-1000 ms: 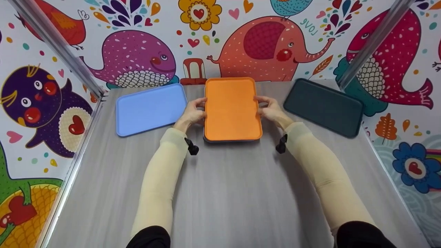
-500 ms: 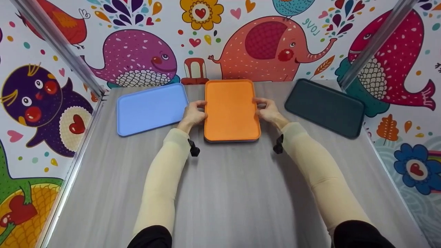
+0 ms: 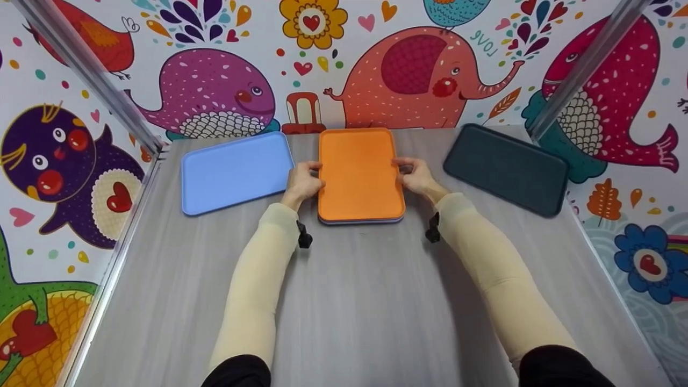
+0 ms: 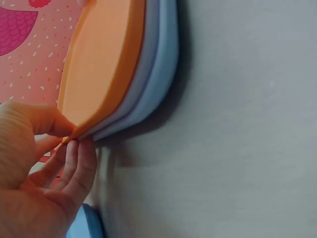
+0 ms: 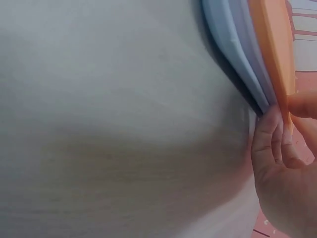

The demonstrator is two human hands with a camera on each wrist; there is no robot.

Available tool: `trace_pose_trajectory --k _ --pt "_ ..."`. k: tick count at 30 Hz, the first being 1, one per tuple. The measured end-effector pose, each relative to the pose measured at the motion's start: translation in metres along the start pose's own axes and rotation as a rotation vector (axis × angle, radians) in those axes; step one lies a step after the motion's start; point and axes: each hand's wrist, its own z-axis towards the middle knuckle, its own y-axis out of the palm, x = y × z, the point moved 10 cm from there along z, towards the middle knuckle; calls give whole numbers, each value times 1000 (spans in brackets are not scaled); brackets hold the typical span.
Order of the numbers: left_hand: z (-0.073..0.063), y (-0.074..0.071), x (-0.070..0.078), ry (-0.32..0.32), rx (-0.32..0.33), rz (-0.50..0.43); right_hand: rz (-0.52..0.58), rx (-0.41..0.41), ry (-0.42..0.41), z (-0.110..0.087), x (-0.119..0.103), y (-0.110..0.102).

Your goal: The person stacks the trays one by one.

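An orange tray [image 3: 360,174] lies on top of a stack at the table's far middle. A lavender tray [image 4: 150,39] and a light blue tray [image 4: 167,54] show beneath it in the left wrist view, and a dark edge [image 5: 233,78] appears lowest in the right wrist view. My left hand [image 3: 304,183] pinches the orange tray's left side, thumb on the rim and fingers below. On the opposite side, my right hand [image 3: 417,176] pinches the rim likewise, its fingertips against the trays underneath.
A blue tray [image 3: 236,174] lies slanted to the left, close to my left hand. To the right, a dark green tray [image 3: 505,169] lies at an angle. A cartoon-printed wall [image 3: 215,88] and metal posts [image 3: 586,70] border the grey table [image 3: 365,301].
The orange tray has come down slightly and a little toward me, squaring up over the stack. Both hands have moved with it, still gripping its sides. The side trays have stayed put.
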Motion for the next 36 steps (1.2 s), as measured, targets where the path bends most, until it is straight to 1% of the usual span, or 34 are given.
trace_pose_trajectory --k 4,10,13,16,17,20,23,24,28,31,33,36 --pt "-3 -3 0 -8 11 6 -13 -6 10 0 -1 3" --pt "-10 -7 8 -23 6 32 -59 13 -14 2 -11 3" --pt "-16 -9 10 -38 -19 26 -85 24 -9 4 -15 2" --pt "-21 -14 12 -32 -30 8 -117 47 -1 5 -21 0" --pt "-27 -17 16 -38 -39 4 -122 53 5 6 -24 0" --pt "-50 -32 35 -35 -35 -20 -143 61 12 7 -36 0" --pt "-74 -52 54 -30 -29 -21 -146 41 6 9 -51 5" --pt "-78 -58 57 -16 -18 -21 -142 29 -4 9 -57 8" --pt "-84 -83 55 6 11 11 -124 -23 -64 9 -81 23" --pt "-88 -100 50 -1 23 21 -109 -55 -96 10 -96 35" --pt "-91 -112 45 -12 26 28 -93 -75 -98 10 -104 43" --pt "-95 -129 40 -30 33 35 -33 -114 -75 10 -113 55"
